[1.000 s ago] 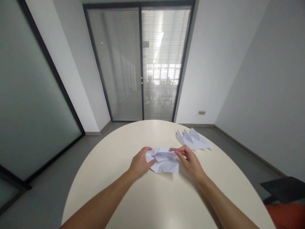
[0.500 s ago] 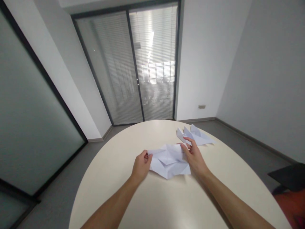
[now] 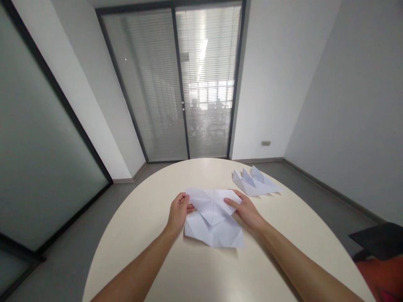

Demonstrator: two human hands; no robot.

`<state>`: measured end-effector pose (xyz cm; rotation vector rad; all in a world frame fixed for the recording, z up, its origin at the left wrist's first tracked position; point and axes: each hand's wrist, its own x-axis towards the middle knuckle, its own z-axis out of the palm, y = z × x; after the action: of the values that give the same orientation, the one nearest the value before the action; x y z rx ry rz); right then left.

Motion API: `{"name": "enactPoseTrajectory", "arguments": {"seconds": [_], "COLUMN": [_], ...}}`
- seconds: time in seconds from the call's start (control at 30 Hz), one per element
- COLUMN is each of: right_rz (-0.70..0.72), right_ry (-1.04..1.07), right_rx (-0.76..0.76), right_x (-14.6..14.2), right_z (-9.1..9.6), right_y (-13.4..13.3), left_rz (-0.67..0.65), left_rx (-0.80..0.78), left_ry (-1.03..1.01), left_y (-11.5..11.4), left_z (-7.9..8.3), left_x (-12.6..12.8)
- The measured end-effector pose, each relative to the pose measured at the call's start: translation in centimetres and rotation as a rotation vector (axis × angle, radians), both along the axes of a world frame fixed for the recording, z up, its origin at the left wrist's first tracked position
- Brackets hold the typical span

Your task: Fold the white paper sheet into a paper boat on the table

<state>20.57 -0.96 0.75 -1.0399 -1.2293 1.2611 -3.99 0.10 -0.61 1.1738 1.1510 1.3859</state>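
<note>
A creased white paper sheet [image 3: 214, 220] lies on the round cream table [image 3: 195, 272], its far part lifted and its near part flat. My left hand [image 3: 178, 212] pinches the sheet's left edge with curled fingers. On the sheet's right side my right hand [image 3: 247, 209] holds the edge, thumb on top, fingers mostly straight. Both hands sit at the sheet's far half, about a sheet's width apart.
Folded white paper shapes [image 3: 255, 184] lie on the table's far right. Beyond the table are glass doors with blinds [image 3: 189, 84] and grey floor. A dark chair [image 3: 378, 241] and something red [image 3: 380, 281] sit at the lower right.
The crumpled folded paper has been opened out into a wider, flatter sheet. My hands moved apart along its far edge; the sheet now lies nearer to me.
</note>
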Motion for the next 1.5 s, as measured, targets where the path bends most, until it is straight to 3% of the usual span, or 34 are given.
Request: {"name": "enactPoseTrajectory", "arguments": {"seconds": [0.2,0.4,0.5,0.7,0.9,1.07,1.27,1.4,1.5], "right_rz": [0.060,0.226,0.302,0.293,0.123,0.021,-0.079,-0.112,-0.186], "right_ry": [0.358,0.415,0.438,0.336,0.298,0.288,0.260,0.279,0.308], "right_rx": [-0.139,-0.366,-0.358,-0.278,-0.153,-0.060,-0.008,-0.009,-0.029], "right_x": [-1.6,-1.8,-1.4,-0.7,-0.3,-0.2,-0.1,-0.1,0.3], "right_z": [0.8,1.1,1.3,1.7,2.2,1.3,0.8,1.2,1.3], "right_y": [-1.0,-1.4,-1.6,-1.1,-0.9,-0.4,-0.1,0.0,0.4], "left_rz": [0.019,-0.020,-0.002,0.047,-0.100,-0.279,-0.103,-0.057,-0.102], "left_rx": [0.003,-0.008,-0.018,-0.103,-0.092,0.064,-0.020,-0.136,-0.181], "left_ry": [-0.151,-0.342,-0.389,-0.446,-0.253,-0.052,0.115,0.110,0.043], "left_y": [-0.2,-0.8,-0.9,-0.4,-0.7,-2.8,-3.2,-2.5,-2.3], "left_z": [0.8,1.6,1.8,2.2,1.4,1.0,1.4,1.3,1.6], "left_x": [0.3,0.7,0.6,-0.5,-0.7,1.1,1.6,0.7,0.2]}}
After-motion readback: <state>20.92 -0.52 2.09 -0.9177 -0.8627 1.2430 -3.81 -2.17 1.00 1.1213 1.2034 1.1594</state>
